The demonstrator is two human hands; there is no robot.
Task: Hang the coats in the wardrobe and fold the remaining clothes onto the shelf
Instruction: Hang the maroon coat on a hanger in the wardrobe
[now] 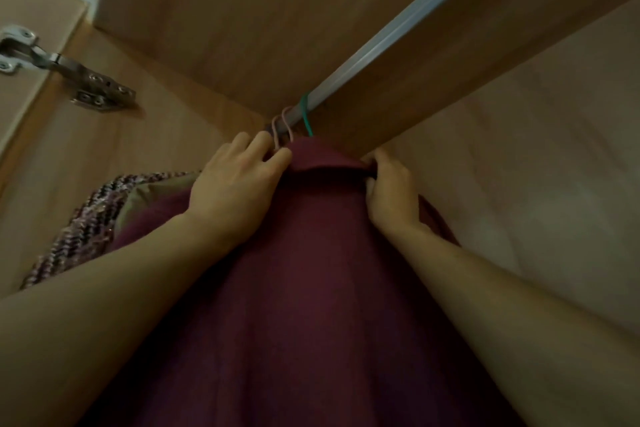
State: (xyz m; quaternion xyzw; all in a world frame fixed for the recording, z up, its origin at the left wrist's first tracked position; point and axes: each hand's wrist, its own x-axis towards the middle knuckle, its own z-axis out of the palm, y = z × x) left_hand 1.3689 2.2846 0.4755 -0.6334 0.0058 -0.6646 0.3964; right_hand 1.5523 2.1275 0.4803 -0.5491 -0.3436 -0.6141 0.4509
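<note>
Your bare forearms reach up on either side of the burgundy coat [304,288], which hangs inside the wardrobe [194,17] from a green hanger hook [306,114] on the pale metal rail [398,35]. Your left hand [235,187] rests on the coat's left shoulder with its fingers spread toward the two pink hanger hooks [282,126], while your right hand [391,191] pinches the folded collar at the right edge. Left of the burgundy coat, a tweed-patterned garment [79,229] hangs beside it, and a metal hinge [62,69] sits on the door at far left.
</note>
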